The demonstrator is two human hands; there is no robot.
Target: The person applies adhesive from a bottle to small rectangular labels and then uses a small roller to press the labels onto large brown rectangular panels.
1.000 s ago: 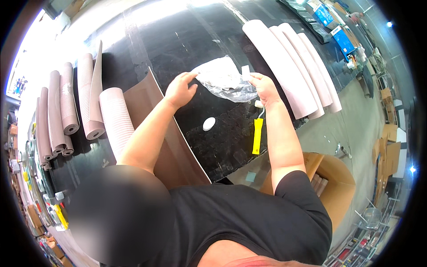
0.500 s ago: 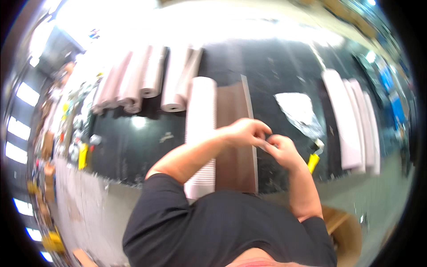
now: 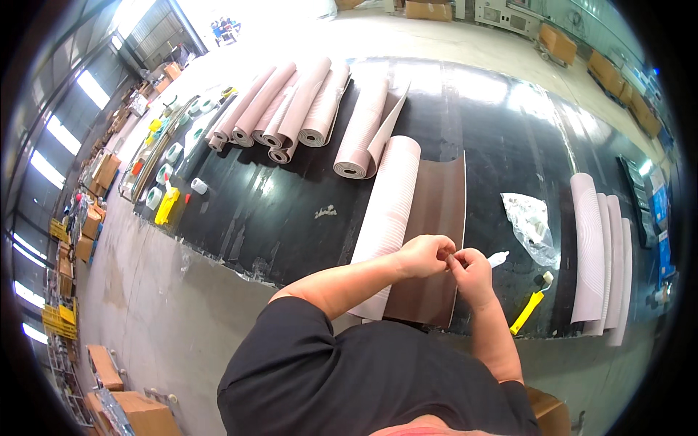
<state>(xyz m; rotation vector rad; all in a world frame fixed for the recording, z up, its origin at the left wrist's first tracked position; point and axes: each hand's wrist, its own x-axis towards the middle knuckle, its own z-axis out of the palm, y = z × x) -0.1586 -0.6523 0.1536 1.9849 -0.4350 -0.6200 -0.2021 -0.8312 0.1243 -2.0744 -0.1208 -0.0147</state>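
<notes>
My left hand and my right hand meet over a partly unrolled mat, fingertips pinched together. Whatever lies between the fingers is too small to make out. Below them spreads the flat brown underside of the mat, with a pale strip along its right edge. Its rolled part, pink-white and ribbed, lies just left, under my left forearm. A small white nozzle-like tip shows just beyond my right hand; the rest of it is hidden.
Several rolled pinkish mats lie at the far left of the black table, more rolls at the right. A clear plastic bag and a yellow-handled roller lie right of my hands. Another yellow-handled tool sits at the left edge.
My head has turned, so the table scene sits further right in view. My two hands have come closer together, fingertips now touching. The white tip has come into sight beside my right hand.
</notes>
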